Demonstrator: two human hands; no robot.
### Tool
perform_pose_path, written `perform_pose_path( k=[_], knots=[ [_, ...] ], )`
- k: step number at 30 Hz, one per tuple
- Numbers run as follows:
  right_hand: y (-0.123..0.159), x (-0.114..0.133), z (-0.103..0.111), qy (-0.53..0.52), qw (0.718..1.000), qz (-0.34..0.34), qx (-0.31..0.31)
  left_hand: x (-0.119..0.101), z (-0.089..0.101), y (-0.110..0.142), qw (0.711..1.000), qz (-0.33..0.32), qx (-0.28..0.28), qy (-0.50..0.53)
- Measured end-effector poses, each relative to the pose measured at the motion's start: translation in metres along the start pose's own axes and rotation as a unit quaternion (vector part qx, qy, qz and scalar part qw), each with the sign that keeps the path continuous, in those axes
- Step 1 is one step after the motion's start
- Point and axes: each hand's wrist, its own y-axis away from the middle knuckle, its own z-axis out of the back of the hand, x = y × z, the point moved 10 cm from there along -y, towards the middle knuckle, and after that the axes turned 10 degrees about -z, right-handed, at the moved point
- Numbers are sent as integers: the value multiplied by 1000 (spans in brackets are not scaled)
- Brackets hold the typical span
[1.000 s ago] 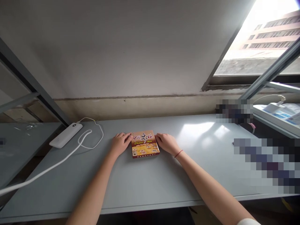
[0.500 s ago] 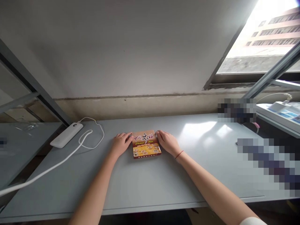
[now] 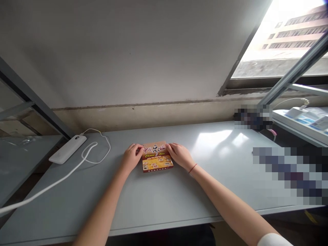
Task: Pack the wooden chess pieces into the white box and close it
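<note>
A flat Chinese chess box (image 3: 157,160), orange and yellow with a dark red front edge, lies face up on the grey table (image 3: 164,201). My left hand (image 3: 132,156) is closed at its left edge, the thumb against the upper left corner. On the other side my right hand (image 3: 180,154), with a thin red string on the wrist, grips the upper right corner, its thumb or fingertip lapping over the top. Some fingers of both hands are hidden behind the box or under the palms.
A white power strip (image 3: 67,149) with a looping white cable (image 3: 51,186) lies at the left. Metal frame bars (image 3: 294,70) rise at both sides. A wall closes off the back. Blurred-out objects (image 3: 289,174) lie at the right, near a shelf with white items.
My right hand has shifted slightly inward, and its tip now overlaps the box's upper right corner. The view has turned a little, so everything sits slightly farther left.
</note>
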Motion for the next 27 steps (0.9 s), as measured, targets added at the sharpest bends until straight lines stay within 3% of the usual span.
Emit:
perform_pose_path(
  k=[6,12,15,19,23,27],
  knots=[
    [-1,-2,4,-71,997,-8,-8,-27,1,1,999,-34,18,-21],
    [1,-4,13,-171,985,-11,-30,-52,-6,8,996,-47,72,-34],
    [6,4,18,-249,968,19,-34,-69,-10,11,990,-80,85,-75],
    [18,19,29,-284,953,84,-55,-93,-6,12,986,-116,49,-108],
    [25,26,42,-210,966,117,-92,-101,14,11,989,-96,17,-114],
    [22,22,46,-176,973,106,-109,-82,59,13,992,-16,-88,-88]
  ],
)
